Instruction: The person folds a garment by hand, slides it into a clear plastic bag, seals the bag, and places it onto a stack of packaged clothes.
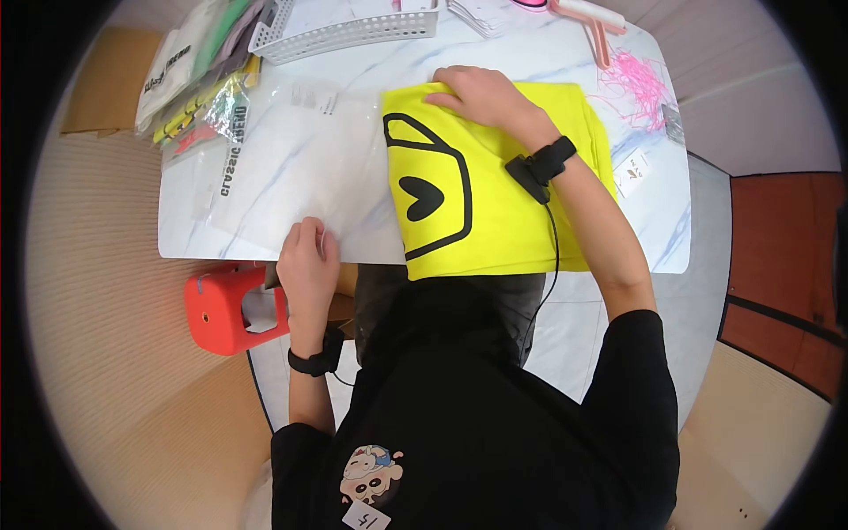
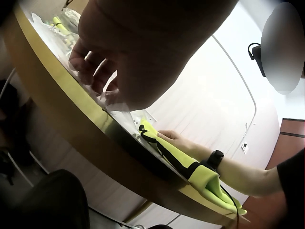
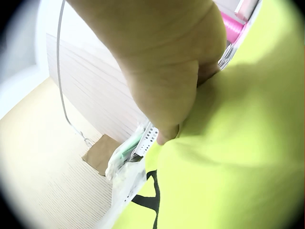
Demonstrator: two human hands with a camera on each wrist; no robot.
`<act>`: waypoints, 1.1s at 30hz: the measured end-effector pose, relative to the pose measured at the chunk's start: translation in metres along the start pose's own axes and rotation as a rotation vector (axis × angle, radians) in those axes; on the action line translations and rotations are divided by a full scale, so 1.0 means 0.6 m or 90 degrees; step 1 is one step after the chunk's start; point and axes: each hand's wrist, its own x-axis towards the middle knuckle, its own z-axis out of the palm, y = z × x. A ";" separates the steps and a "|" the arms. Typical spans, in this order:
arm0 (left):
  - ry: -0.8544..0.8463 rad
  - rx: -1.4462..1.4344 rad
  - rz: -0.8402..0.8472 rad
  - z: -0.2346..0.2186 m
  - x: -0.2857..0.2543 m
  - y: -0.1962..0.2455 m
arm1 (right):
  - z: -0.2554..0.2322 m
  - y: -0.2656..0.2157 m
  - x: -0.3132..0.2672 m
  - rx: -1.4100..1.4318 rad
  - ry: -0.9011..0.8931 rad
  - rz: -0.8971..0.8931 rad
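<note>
Where right hand [image 1: 486, 95] rests, yellow garment [image 1: 521, 212] runs sideways, printed end [image 1: 424, 196] toward bag [image 1: 296, 177].

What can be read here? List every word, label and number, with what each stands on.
"CLASSIC TREND": the clear bag on the table.
"TREND", after a creased, unclear word: a bag in the bag stack.
Too small: fine print on the clear bag; print on the white card beside the yellow cloth.
Unclear: the mark on the white sticker on the black shirt.
</note>
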 end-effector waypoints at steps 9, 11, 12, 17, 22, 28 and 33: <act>0.021 -0.048 0.148 0.038 -0.050 0.093 | -0.060 0.045 -0.066 -0.153 -0.004 0.002; 0.063 -0.077 0.138 0.046 -0.050 0.102 | -0.066 0.003 -0.095 -0.087 0.090 -0.079; 0.064 -0.077 0.127 0.044 -0.052 0.105 | -0.068 -0.036 -0.116 -0.049 0.114 -0.129; 0.068 -0.154 0.110 0.051 -0.052 0.101 | -0.071 -0.211 -0.232 0.106 -0.122 -0.237; 0.065 -0.206 0.108 0.057 -0.055 0.095 | 0.002 -0.236 -0.267 -0.103 -0.111 -0.212; -0.047 -0.391 -0.023 0.029 -0.059 0.082 | 0.030 -0.228 -0.266 0.026 -0.012 -0.183; -0.097 -0.494 -0.049 0.026 -0.058 0.116 | 0.038 -0.255 -0.258 0.077 0.040 -0.121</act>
